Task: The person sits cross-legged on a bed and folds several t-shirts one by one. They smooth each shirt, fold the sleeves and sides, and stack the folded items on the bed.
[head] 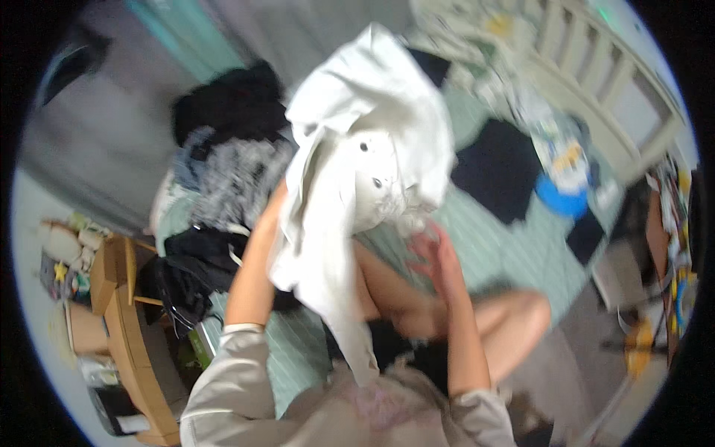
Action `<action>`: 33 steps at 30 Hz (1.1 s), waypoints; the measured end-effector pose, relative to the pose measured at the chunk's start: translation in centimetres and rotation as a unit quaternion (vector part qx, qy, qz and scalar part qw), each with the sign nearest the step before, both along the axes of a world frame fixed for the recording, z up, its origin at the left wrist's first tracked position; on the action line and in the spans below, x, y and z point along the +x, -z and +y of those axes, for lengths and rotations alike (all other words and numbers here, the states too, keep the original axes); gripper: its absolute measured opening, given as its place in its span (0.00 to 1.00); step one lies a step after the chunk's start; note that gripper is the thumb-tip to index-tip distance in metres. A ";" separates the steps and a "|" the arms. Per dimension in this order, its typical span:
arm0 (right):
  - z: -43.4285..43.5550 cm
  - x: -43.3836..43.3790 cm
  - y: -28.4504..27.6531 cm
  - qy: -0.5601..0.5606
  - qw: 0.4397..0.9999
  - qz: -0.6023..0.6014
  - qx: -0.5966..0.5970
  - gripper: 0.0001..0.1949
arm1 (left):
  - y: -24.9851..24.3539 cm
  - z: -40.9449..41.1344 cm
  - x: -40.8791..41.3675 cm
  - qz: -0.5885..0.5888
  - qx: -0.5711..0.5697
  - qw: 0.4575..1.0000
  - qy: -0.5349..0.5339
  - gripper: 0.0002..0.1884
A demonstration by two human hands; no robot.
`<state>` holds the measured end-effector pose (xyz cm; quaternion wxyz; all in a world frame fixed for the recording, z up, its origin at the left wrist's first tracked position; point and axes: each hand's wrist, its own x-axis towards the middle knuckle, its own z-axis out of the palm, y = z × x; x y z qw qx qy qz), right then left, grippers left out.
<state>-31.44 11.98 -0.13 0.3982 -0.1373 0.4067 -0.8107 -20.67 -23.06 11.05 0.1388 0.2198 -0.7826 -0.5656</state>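
Observation:
A white garment [402, 106] with two small dark buttons or snaps hangs raised in front of me. One long white strip of it, perhaps a sleeve, trails down towards my lap. My left forearm goes up behind the cloth, which hides my left hand, so its grip cannot be made out. My right hand [438, 254] is just below the garment's gathered lower right edge, blurred, its fingers spread. Whether its fingertips touch the cloth is unclear. My bare legs [402, 290] are folded beneath, on a pale green striped bed sheet [480, 246].
Left of the garment lie black clothes [229, 100], a grey mottled cloth [240, 179] and a black garment [195, 262]. To the right are a dark folded cloth [497, 170] and a blue item [561, 198]. A cream slatted bed rail [603, 100] and a wooden desk [131, 357] flank the bed.

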 end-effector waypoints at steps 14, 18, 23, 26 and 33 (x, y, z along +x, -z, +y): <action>8.6 10.2 5.2 0.106 0.915 0.295 0.254 0.26 | 16.2 28.9 6.4 -0.050 0.504 0.860 -0.060 0.19; 9.0 11.8 2.7 0.079 0.819 0.480 0.304 0.42 | 11.9 27.6 5.5 -0.002 0.558 0.825 -0.090 0.22; 8.2 9.9 4.4 0.214 0.848 0.392 0.286 0.29 | 6.1 28.2 3.8 0.092 0.419 0.902 -0.045 0.30; 9.7 7.2 -0.6 0.304 0.850 0.316 0.291 0.19 | 5.8 24.9 5.1 0.099 0.198 0.975 0.018 0.31; 9.6 5.6 -8.1 0.141 0.743 0.525 0.392 0.32 | 3.2 25.0 6.3 -0.016 -0.192 0.962 0.196 0.42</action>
